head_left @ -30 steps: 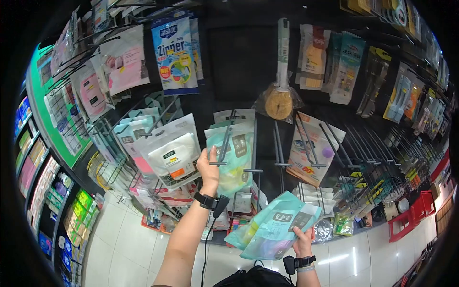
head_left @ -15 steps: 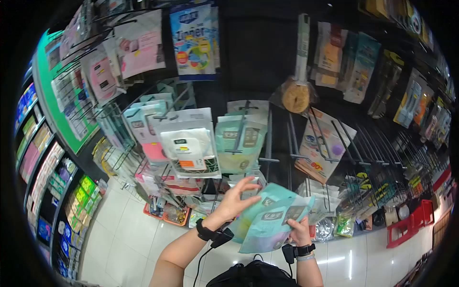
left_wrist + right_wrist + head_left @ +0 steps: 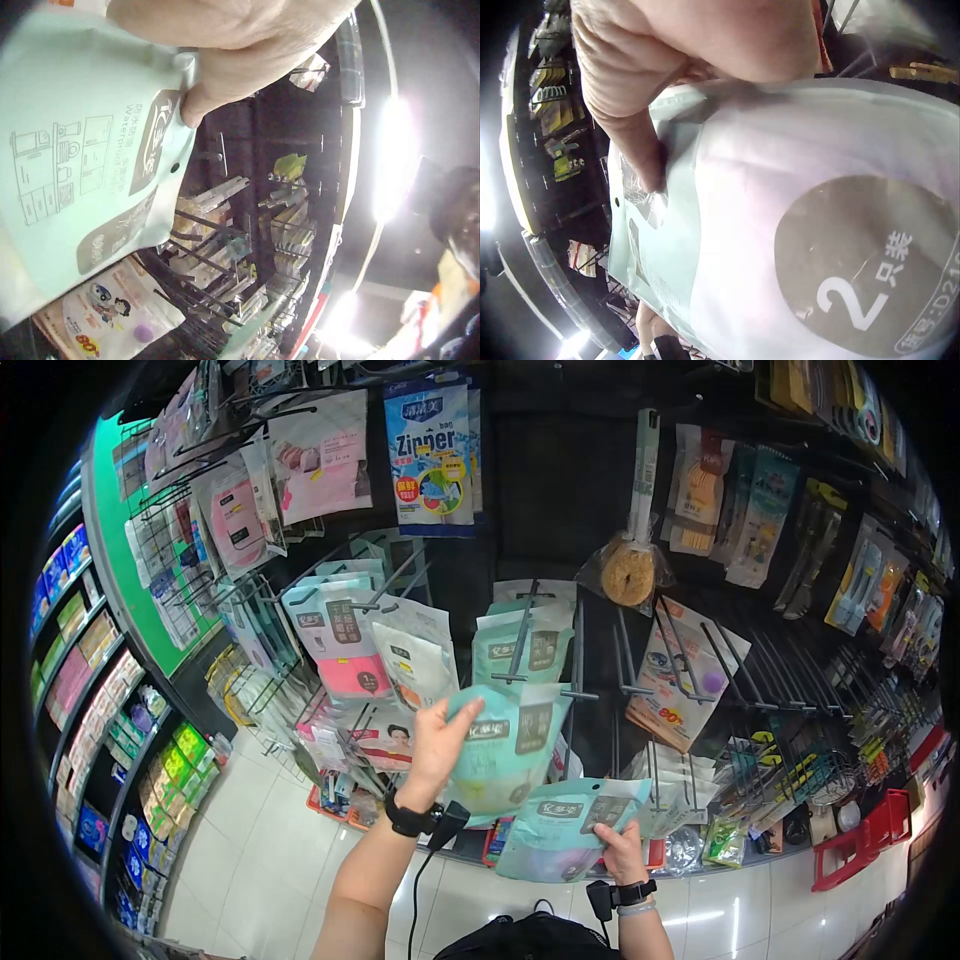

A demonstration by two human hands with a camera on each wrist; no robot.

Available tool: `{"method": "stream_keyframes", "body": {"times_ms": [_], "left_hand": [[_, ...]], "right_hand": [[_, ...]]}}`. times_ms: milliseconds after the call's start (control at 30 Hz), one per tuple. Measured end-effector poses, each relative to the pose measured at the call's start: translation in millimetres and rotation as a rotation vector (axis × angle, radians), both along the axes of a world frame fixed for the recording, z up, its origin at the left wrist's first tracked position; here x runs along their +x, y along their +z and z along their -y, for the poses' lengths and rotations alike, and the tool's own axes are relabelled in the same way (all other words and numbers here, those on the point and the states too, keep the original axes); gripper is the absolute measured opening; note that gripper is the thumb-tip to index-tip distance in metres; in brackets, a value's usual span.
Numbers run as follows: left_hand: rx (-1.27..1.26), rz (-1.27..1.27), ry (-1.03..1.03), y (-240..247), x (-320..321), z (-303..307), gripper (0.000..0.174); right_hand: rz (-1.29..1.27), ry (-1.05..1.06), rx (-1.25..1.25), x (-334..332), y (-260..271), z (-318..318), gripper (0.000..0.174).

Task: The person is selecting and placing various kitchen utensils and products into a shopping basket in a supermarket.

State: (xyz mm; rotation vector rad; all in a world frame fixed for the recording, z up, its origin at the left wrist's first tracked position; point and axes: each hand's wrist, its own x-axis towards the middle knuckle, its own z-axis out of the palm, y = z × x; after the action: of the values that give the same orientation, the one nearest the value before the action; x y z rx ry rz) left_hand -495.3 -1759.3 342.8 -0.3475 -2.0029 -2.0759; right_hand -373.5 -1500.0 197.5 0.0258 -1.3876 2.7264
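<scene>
My left hand (image 3: 440, 745) pinches the top corner of a mint-green packet (image 3: 510, 745), thumb in front, as the left wrist view shows up close. This packet has a cabinet line drawing and a "Waterproof" label, and it overlaps similar mint-green packets (image 3: 515, 648) hanging on a hook behind it. Lower and to the right, my right hand (image 3: 625, 852) grips another mint-green packet (image 3: 565, 830) by its right edge, thumb on the front. Pale purple contents show through its lower part. In the right wrist view, a brown circle (image 3: 866, 262) marked "2" is printed on it.
Left of the hands hang a white packet (image 3: 415, 660) and a pink-and-mint packet (image 3: 340, 640). Metal hooks (image 3: 685, 655) jut out at right, one with an orange-and-white packet (image 3: 680, 695). A wrapped long-handled brush (image 3: 632, 570) hangs above. Red stools (image 3: 860, 835) stand on the floor.
My left hand came down from the hooks to the packets at my right hand, then rose with one mint-green packet. My right hand keeps the purple one. The hanging white packet has swung round.
</scene>
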Motion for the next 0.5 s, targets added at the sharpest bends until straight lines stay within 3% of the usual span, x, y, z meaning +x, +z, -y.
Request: {"method": "stream_keyframes", "body": {"times_ms": [167, 500], "left_hand": [[0.135, -0.052, 0.039, 5.7, -12.2, -6.9, 0.02], [0.118, -0.098, 0.097, -8.7, -38.8, -22.0, 0.02]], "right_hand": [[0.021, -0.026, -0.006, 8.0, -4.9, -0.4, 0.032], [0.042, -0.074, -0.023, 17.1, -6.8, -10.2, 0.03]]}}
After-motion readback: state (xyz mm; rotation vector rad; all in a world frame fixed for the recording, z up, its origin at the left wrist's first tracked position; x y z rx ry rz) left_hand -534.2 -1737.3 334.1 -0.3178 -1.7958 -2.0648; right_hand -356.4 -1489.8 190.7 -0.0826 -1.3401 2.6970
